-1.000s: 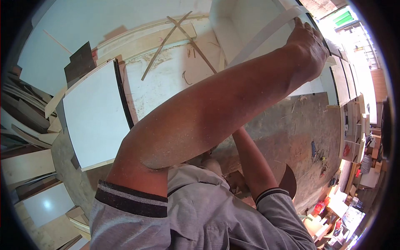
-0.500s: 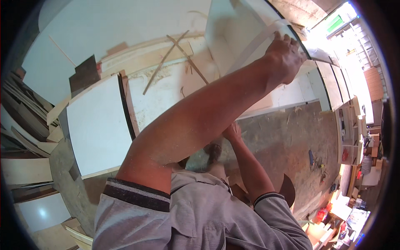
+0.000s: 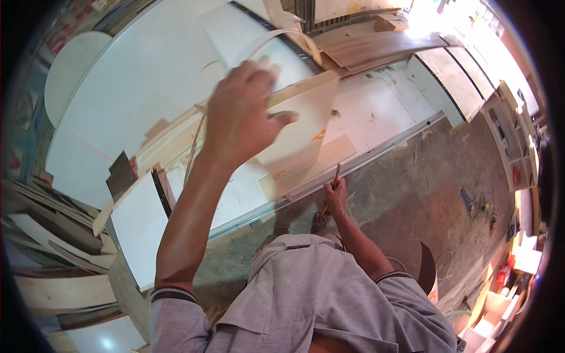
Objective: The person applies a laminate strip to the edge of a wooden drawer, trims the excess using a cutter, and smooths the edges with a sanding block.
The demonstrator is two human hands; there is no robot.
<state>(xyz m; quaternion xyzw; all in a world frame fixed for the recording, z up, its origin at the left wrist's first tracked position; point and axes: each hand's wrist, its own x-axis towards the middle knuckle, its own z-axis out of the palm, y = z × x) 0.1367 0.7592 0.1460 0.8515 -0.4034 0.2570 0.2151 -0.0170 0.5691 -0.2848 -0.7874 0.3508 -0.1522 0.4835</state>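
Floor of stained grey concrete [image 3: 424, 188]: to the right of the right fingers, with pale scraps scattered over it.
Sheet of smooth white board [image 3: 135, 88]: broad, beyond and to the left of the left fingers.
Long shallow white box [image 3: 382, 100]: ahead of the right fingers and reaching away to their right, its near edge just beyond them.
Pale flat board with orange marks [image 3: 300, 126]: tilted, just right of and below the left thumb, with a bare wood-coloured upper edge; whether the left fingers touch it, I cannot tell.
White panel with a black edge [image 3: 229, 29]: just beyond the left fingertips, its dark side slanting down to the right.
Left hand [image 3: 238, 112]: fingers spread and blurred, thumb held out to the right, no grip visible.
Right hand [image 3: 335, 197]: fingers curled tightly around a slim dark tool [image 3: 338, 170].
Thin pale curved strip [image 3: 309, 47]: arching beyond the left fingertips, toward their right.
Tool's ends: dark shaft pointing ahead of the right fingers, some red showing below them.
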